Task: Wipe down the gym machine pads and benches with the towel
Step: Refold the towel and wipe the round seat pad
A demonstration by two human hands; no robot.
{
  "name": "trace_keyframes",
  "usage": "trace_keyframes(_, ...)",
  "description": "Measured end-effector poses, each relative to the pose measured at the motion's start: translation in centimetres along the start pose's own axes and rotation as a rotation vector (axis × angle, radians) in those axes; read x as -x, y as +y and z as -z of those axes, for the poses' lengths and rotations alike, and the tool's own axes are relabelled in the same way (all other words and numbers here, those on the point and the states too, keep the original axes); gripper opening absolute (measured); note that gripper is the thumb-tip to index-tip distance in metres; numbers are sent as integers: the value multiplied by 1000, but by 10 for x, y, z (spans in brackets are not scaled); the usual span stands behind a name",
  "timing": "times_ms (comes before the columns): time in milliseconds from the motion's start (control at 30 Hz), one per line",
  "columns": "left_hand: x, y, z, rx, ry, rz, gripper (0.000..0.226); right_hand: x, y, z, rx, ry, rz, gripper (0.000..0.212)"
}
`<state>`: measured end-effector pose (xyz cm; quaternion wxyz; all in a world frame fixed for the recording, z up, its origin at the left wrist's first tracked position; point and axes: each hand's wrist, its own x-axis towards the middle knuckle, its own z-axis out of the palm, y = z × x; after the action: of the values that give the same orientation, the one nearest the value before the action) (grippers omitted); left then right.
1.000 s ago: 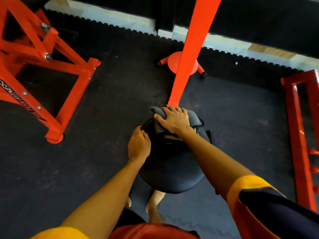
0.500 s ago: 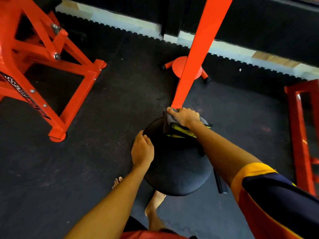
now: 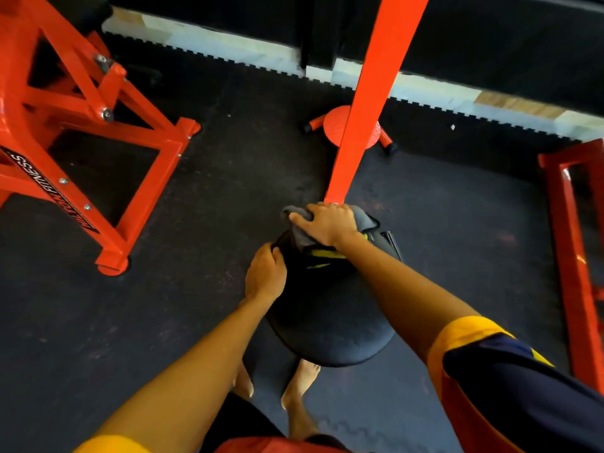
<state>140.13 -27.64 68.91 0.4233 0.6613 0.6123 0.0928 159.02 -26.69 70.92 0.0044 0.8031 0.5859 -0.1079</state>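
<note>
The right hand [image 3: 328, 225] presses the grey towel [image 3: 302, 238] with spread fingers onto the far edge of the round black pad [image 3: 327, 322]; the left hand [image 3: 265, 276] curls its fingers round the pad's left rim. Orange machine frames [image 3: 98, 152] stand on black rubber floor mats [image 3: 163, 322] near a dark wall [image 3: 490, 44].

Both arms reach forward and down toward the black pad [image 3: 327, 315]. The right hand [image 3: 327, 225] lies flat, fingers spread, at the pad's far end. The left hand [image 3: 265, 276] curls over its left edge, just nearer.
</note>
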Motion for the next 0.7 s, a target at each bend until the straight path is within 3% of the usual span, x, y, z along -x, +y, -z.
trace_keyframes(133,-11,14,1,-44,-65,-45,47,5,20,-2,-99,-26,-252,68)
trace_keyframes(300,-12,12,-10,-101,7,-135,44,62,-11,-34,-105,125,-151,74)
trace_keyframes(433,-4,8,-15,-106,42,-159,45,130,3,-43,-76,193,-75,75)
trace_keyframes(533,2,1,-14,-90,59,-155,47,124,35,-35,-71,183,-236,76)
trace_keyframes(633,14,-6,-13,-32,45,-117,50,79,54,-12,-161,58,-478,74)
trace_keyframes(700,21,-11,-8,-15,27,-89,51,47,45,0,-213,-29,-522,75)
